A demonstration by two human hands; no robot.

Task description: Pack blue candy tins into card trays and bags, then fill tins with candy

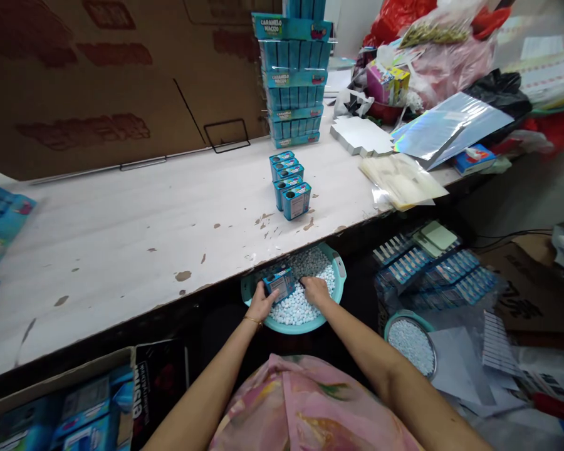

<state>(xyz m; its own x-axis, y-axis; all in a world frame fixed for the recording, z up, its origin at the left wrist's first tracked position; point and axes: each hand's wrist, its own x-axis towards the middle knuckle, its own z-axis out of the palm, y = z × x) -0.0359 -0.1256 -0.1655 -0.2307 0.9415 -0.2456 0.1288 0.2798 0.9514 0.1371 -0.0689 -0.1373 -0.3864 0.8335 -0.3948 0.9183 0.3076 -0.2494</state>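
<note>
In the head view my left hand (262, 303) is closed around a small blue box (279, 283) with a printed label, held tilted over a turquoise basin (339, 289). Small white candies (297, 309) fill much of the basin, which sits just below the table edge. My right hand (315, 290) is down at the candies, right of the box, with its fingers curled together. Something dark shows at its fingertips, too small to name. Several similar blue boxes (296, 202) stand upright in a short row on the white table (136, 232).
Behind the row rises a stack of blue display trays (294, 80), beside a large cardboard box (122, 81). White card sheets (363, 136) and plastic bags lie right. Below stand a bowl of white pellets (411, 344), packed blue boxes (435, 269) and, lower left, an open carton (134, 388).
</note>
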